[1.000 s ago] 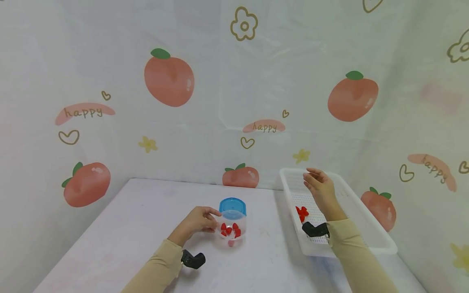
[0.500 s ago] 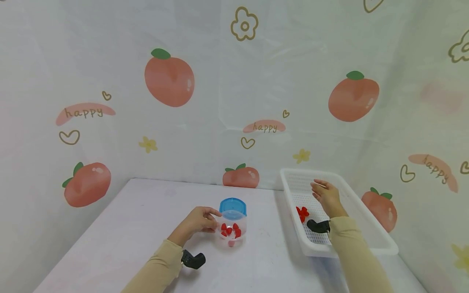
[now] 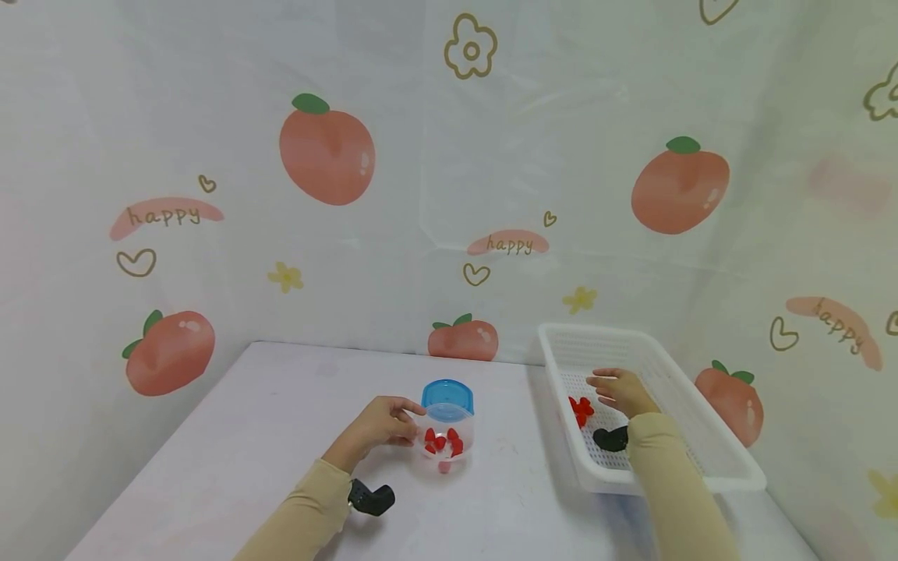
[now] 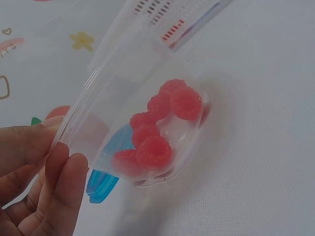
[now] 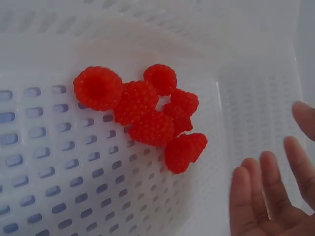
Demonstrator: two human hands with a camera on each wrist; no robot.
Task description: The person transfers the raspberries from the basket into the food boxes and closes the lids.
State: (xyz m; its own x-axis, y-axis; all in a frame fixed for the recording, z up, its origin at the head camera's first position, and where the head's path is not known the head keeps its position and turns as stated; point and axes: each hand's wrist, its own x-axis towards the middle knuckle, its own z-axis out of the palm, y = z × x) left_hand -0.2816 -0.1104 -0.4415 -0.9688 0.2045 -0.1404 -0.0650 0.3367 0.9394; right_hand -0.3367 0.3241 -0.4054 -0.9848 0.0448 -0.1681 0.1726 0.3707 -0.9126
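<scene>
On the table [image 3: 281, 436], towards the middle of its near half, the left hand [image 3: 382, 425] is gripping a clear jar [image 3: 447, 440], with its fingers [image 4: 59, 191] curling against the jar's left wall and the thumb pressing the rim, as the left wrist view is showing. The jar is standing upright on the table, wearing a blue lid [image 3: 447, 396], and is holding several red raspberries [image 4: 157, 130] piling at its bottom. A sleeve [image 3: 302, 518] is covering the left forearm, and a black wrist camera [image 3: 372, 497] is sitting just beside it. To the right, along the table's right edge, a white basket [image 3: 708, 436] is lying lengthwise, its floor and walls pierced with slots. The right hand [image 3: 620, 389] is hovering inside the basket, fingers [image 5: 266, 191] relaxing and slightly spreading, holding nothing. A small cluster of berries [image 5: 145, 115] is lying on the basket floor against its left wall, just beside the right hand and apart from the fingertips. Behind the table, a curtain [image 3: 449, 171] printed with peaches is hanging.
</scene>
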